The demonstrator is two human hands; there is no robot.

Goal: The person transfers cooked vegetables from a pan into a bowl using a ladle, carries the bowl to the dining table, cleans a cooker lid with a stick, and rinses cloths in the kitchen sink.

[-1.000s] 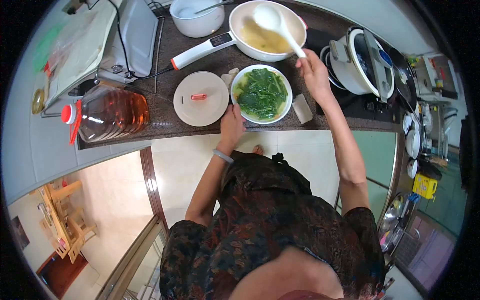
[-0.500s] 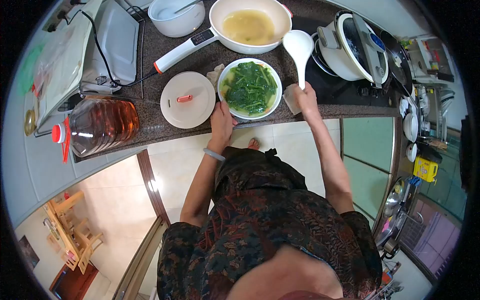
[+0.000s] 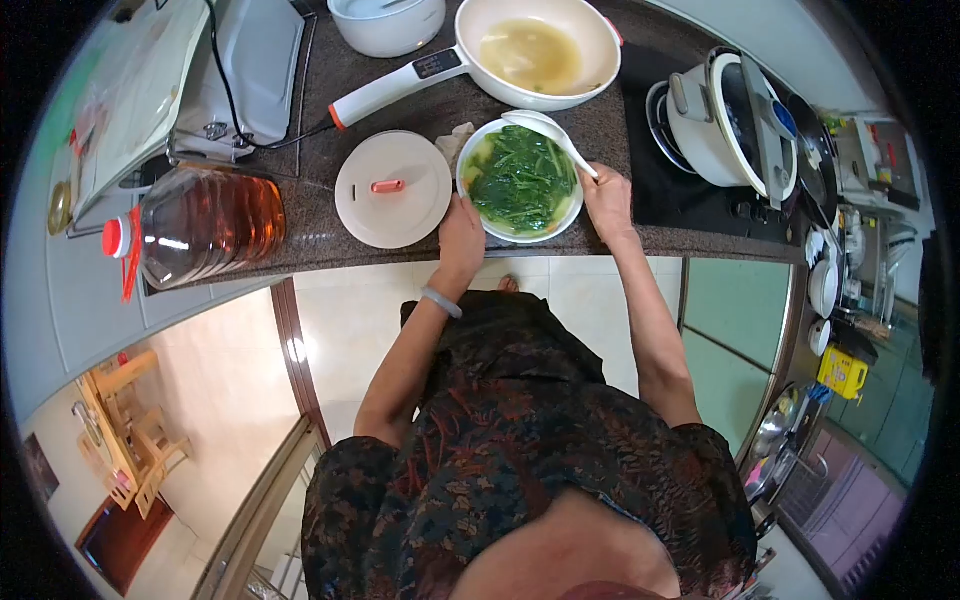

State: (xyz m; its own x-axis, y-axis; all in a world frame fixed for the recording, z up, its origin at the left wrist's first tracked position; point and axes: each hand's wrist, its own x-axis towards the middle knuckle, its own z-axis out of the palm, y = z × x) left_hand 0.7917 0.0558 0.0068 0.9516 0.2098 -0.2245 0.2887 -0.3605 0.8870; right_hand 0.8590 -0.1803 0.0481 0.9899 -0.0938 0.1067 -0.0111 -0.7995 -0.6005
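My right hand (image 3: 609, 203) grips the handle of a white ladle (image 3: 550, 133), whose head lies over the top rim of the bowl. That white bowl (image 3: 575, 213) holds cooked leafy greens (image 3: 521, 180) in broth. My left hand (image 3: 462, 238) is at the bowl's lower left edge, with its fingers against the side; what the fingertips hold is partly hidden. Left of it lies a round cream lid (image 3: 385, 222) with a red knob. Behind the bowl, the white pan (image 3: 606, 60) contains yellowish liquid (image 3: 530, 56).
A large oil bottle (image 3: 215, 225) with a red cap stands at the left. At the back is a white pot (image 3: 392, 30). On the right, a white cooker (image 3: 695, 130) stands on the black hob (image 3: 660, 215). A folded cloth (image 3: 450, 145) lies behind the bowl.
My right hand has carried the ladle from over the pan, first down beside it, then left to the bowl of greens. My left hand has stayed at the bowl's side.
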